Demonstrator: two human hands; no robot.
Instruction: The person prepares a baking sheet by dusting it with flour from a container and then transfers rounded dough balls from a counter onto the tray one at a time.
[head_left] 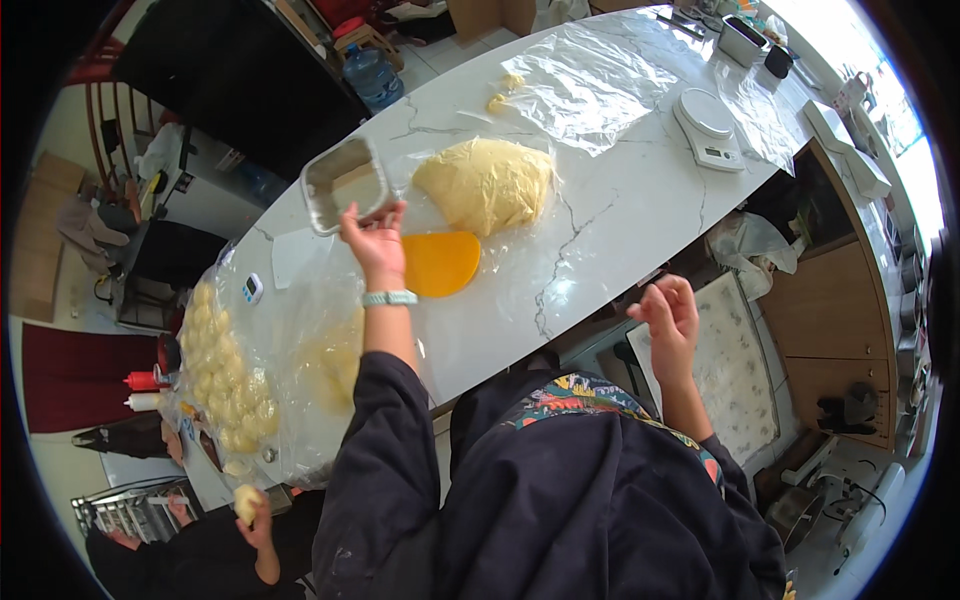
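My left hand [378,225] grips the near rim of a square metal tin [332,178], with a pale layer visible inside. Just right of it lies a large mound of yellow dough [485,185] under clear plastic, above an orange flexible sheet [440,265] partly behind my hand. My right hand [665,315] is raised near the counter's front edge, fingers loosely bent, with nothing visible in them. Small dough balls [222,375] sit under plastic at the left end of the marble counter [600,240]. A small timer [252,288] lies left of my left hand.
A white digital scale [708,130] and crumpled plastic film [590,85] are at the back right. A co-worker's hand [258,530] holds a dough piece at lower left. A water jug [370,75] stands beyond the counter; a wooden cabinet [820,310] is right.
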